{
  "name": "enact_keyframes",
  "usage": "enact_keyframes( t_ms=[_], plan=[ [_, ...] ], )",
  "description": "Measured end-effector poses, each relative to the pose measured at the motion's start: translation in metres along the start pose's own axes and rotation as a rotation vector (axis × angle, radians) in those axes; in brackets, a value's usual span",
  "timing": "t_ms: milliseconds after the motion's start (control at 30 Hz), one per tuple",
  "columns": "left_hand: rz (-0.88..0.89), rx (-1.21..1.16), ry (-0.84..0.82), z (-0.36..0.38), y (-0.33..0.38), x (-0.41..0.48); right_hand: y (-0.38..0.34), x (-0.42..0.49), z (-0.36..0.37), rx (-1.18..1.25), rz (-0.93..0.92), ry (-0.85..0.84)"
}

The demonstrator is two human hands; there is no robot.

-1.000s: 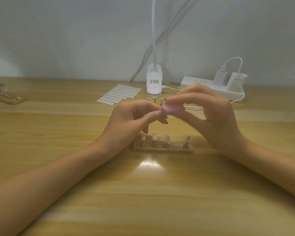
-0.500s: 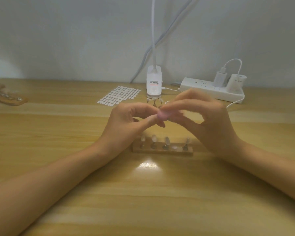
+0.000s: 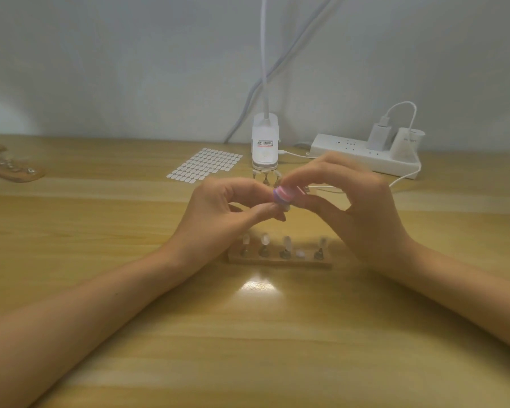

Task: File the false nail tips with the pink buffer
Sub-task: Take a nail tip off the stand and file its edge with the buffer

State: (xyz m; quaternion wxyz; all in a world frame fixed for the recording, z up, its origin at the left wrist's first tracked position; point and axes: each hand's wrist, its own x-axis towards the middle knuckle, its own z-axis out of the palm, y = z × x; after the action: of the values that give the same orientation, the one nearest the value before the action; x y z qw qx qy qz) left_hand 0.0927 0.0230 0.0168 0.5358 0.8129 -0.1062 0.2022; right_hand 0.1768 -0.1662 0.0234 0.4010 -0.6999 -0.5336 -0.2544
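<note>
Head view: two arms reach over the table (image 3: 248, 348).
Stand (image 3: 280, 262): holds four nail tips (image 3: 286, 241); one spot looks bare.
Left hand (image 3: 218, 210): fingers curl in and pinch one tip, mostly hidden.
Right hand (image 3: 362, 213): pinches the pink buffer (image 3: 283, 194), up between both hands.
Change: the buffer has slid left onto that tip, so filing looks under way.

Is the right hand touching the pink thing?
Touching. The head view shows the right hand pinching the pink buffer between thumb and fingers.

The nail stand (image 3: 280, 262) sits on the table (image 3: 248, 348) before the lamp (image 3: 264, 145).
</note>
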Motion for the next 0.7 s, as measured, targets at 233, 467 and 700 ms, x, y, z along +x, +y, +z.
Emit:
enact_keyframes(
  t_ms=[233, 467, 700],
  plan=[
    [0.008, -0.020, -0.020, 0.0004, -0.0023, 0.0012, -0.0043, -0.0006, 0.0006, 0.031, -0.020, -0.017],
    [0.023, -0.028, -0.024, 0.0004, -0.0021, 0.0015, -0.0032, -0.0010, -0.0001, 0.016, -0.032, -0.024],
    [0.018, -0.048, -0.012, 0.0003, -0.0016, 0.0013, -0.0009, -0.0010, -0.0014, 0.007, -0.012, -0.024]
  ],
)
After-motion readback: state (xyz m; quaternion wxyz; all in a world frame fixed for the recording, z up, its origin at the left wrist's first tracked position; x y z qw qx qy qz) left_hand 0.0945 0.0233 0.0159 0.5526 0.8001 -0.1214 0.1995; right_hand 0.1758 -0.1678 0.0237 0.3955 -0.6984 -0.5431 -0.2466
